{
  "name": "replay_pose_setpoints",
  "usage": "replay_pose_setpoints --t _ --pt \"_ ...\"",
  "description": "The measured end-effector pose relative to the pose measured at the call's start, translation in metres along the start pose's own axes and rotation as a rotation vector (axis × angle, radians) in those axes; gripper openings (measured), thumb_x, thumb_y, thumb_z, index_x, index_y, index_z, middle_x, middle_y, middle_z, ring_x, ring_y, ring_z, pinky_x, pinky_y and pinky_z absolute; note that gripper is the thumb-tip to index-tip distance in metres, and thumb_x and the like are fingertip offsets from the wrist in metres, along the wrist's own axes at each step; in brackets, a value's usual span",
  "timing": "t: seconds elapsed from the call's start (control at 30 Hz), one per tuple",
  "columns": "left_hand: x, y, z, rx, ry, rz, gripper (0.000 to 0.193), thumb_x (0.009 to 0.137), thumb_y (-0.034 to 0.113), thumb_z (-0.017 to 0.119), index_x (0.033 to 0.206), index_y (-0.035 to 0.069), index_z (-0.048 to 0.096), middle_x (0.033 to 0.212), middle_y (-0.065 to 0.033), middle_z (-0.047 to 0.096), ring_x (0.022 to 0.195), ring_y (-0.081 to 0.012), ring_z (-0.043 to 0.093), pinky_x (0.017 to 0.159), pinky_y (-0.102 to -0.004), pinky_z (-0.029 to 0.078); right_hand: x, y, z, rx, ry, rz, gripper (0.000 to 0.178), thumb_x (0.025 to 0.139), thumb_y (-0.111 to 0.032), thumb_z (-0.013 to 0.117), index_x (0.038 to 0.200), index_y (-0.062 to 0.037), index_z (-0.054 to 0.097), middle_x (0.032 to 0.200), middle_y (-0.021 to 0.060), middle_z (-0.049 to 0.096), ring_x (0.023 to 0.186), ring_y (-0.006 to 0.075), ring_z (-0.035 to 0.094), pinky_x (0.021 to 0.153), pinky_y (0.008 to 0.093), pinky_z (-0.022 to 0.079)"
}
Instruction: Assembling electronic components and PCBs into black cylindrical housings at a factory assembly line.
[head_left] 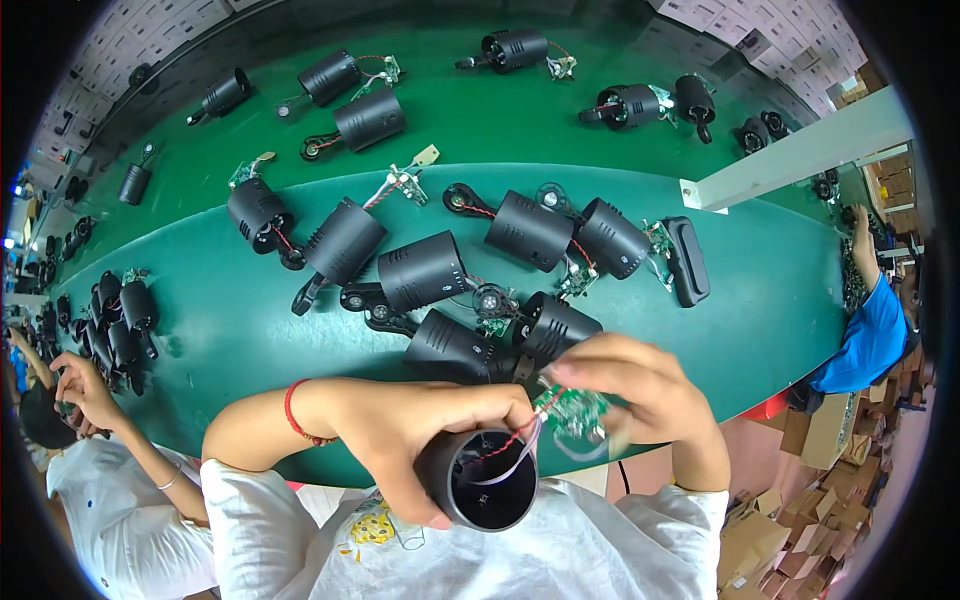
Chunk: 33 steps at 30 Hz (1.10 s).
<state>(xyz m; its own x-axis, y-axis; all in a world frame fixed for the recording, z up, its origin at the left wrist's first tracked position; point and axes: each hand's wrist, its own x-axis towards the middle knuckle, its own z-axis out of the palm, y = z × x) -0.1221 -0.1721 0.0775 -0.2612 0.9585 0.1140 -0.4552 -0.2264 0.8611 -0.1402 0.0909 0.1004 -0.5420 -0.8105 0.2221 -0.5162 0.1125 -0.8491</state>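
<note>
My left hand [400, 440] is wrapped round a black cylindrical housing [432, 480], its open end turned up toward me. Red and white wires come out of that opening and run to a green circuit board [575, 408]. My right hand [640, 390] has its fingers closed at the board, which is slightly blurred; a loop of pale cable hangs below it. Just beyond my hands, more black housings [455, 345] with arms, wires and small boards lie on the green table [750, 320].
A long black part [687, 262] lies right of the housings. Behind the table runs a green conveyor belt [450, 115] carrying more housings. A white metal post [800, 150] juts in at the right. Co-workers sit left and right; cardboard boxes [815, 510] lie at lower right.
</note>
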Motion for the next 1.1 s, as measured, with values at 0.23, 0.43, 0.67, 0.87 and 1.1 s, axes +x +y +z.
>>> replay_pose_setpoints --t 0.23,0.43,0.67,0.87,1.1 --pt "0.003 0.02 0.007 1.043 0.553 0.297 0.065 0.057 0.017 0.084 0.111 0.001 0.052 0.093 -0.0134 0.059 0.077 -0.0256 0.062 0.067 -0.0311 0.052 -0.009 -0.004 0.004 0.39 0.115 0.223 0.033 0.092 -0.022 0.052 0.108 0.0056 0.061 0.093 0.0129 0.057 0.072 0.0171 0.058 0.053 0.0256 0.047" --pt "0.02 0.003 0.014 2.127 0.795 0.48 0.033 0.073 0.042 0.074 0.102 0.029 0.069 0.092 -0.0106 0.061 0.07 -0.023 0.06 0.054 -0.0298 0.05 -0.003 -0.022 0.041 1.386 0.282 1.04 0.054 0.101 -0.044 0.032 0.089 0.0009 0.059 0.081 0.0099 0.061 0.062 0.0128 0.054 0.048 0.0255 0.044" --pt "0.018 -0.004 0.003 1.772 0.694 0.417 0.033 0.063 0.02 0.075 0.093 0.006 0.067 0.099 -0.012 0.063 0.079 -0.029 0.066 0.064 -0.0338 0.055 0.003 -0.025 0.035 0.828 0.045 0.839 0.06 0.102 -0.041 0.032 0.073 0.0017 0.064 0.07 0.0047 0.061 0.061 0.0123 0.054 0.056 0.0238 0.047" --pt "0.017 0.013 0.004 1.375 0.726 0.454 0.026 0.06 0.011 0.075 0.084 0.004 0.067 0.098 -0.0151 0.064 0.071 -0.0235 0.065 0.058 -0.0306 0.054 0.003 -0.027 0.035 0.528 0.172 0.358 0.035 0.093 -0.018 0.057 0.062 -0.0004 0.06 0.065 0.008 0.056 0.055 0.0197 0.049 0.052 0.0322 0.038" --pt "0.003 0.013 0.02 0.816 0.623 0.347 0.023 0.067 0.002 0.075 0.088 0.0 0.067 0.105 -0.0179 0.061 0.082 -0.0222 0.064 0.067 -0.0293 0.053 0.012 -0.031 0.04 0.369 0.465 -0.019 0.021 0.073 0.004 0.075 0.07 -0.003 0.055 0.084 0.0127 0.058 0.067 0.0168 0.056 0.057 0.0266 0.043"
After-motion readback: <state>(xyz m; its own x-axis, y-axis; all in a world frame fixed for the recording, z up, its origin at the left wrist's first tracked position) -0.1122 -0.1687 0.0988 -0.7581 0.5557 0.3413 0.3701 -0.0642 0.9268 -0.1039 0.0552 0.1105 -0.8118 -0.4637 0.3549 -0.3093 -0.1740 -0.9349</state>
